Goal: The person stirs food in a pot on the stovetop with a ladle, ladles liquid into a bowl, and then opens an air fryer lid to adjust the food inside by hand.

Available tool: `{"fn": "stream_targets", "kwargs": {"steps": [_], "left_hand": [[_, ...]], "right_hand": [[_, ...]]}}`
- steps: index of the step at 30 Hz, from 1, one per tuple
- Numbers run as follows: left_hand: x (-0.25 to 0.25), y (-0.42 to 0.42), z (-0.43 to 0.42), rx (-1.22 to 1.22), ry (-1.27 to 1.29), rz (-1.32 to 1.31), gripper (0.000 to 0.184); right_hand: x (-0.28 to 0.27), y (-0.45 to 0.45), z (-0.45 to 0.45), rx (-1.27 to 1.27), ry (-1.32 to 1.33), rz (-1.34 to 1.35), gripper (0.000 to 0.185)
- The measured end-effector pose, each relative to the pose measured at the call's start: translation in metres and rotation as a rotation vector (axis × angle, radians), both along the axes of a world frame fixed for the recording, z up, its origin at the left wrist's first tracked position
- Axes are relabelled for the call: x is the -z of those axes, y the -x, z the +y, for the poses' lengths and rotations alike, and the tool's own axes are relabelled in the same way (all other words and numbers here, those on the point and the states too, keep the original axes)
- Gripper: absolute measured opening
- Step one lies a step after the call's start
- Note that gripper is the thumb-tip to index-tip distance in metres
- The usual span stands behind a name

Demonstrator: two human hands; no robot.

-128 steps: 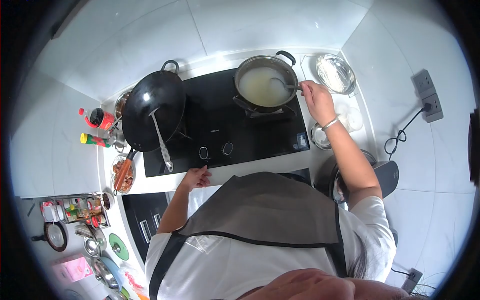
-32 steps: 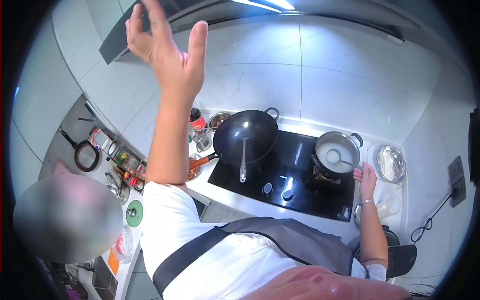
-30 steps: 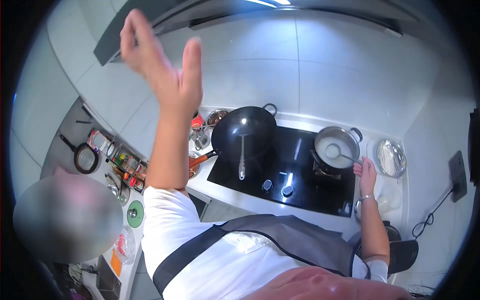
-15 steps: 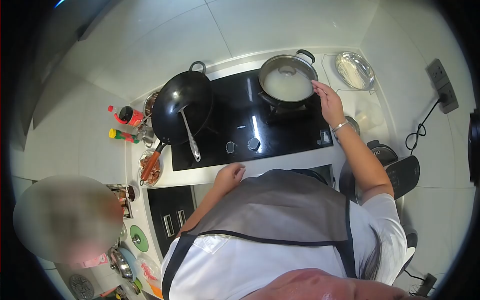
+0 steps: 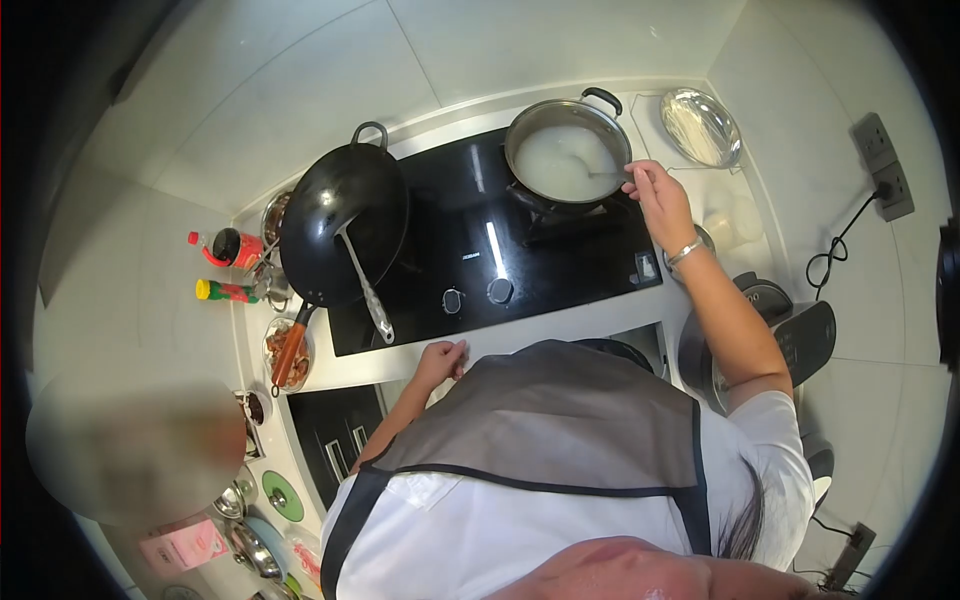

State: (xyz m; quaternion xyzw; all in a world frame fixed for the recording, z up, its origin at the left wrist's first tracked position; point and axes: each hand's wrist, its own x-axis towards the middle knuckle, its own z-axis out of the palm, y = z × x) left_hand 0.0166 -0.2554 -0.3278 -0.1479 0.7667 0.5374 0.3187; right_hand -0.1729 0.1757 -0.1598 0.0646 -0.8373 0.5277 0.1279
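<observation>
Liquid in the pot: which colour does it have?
The liquid is cloudy white, best seen in the head view.

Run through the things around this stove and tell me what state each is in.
Pot: uncovered, pale cloudy liquid inside.
Ladle: dipped in the liquid.
Right hand: closed on the ladle's handle.
Left hand: curled at the counter edge.
Wok: uncovered.
Spatula: resting in it, handle past the rim.
Stove knobs: setting unreadable.
Power plug: in the socket.

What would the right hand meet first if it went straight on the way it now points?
The right hand would probably meet the rim of the round silvery metal pot, though depth is unclear and it might pass above.
</observation>
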Motion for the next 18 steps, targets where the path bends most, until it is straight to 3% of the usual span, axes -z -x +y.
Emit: {"fn": "stream_targets", "kwargs": {"steps": [6,11,14,18], "left_hand": [[0.003,0.021,-0.015,-0.087,-0.189,-0.245,0.048],[0.012,0.028,-0.02,0.0,-0.14,-0.179,0.046],[0.015,0.031,-0.022,-0.007,-0.137,-0.212,0.046],[0.03,0.032,-0.028,0.015,-0.143,-0.191,0.048]], "right_hand": [[0.015,0.014,-0.02,0.014,0.463,-0.231,0.025],[0.013,0.019,-0.028,0.116,0.623,-0.268,0.027],[0.01,0.021,-0.024,0.116,0.618,-0.201,0.028],[0.006,0.027,-0.017,0.084,0.357,-0.033,0.025]]}}
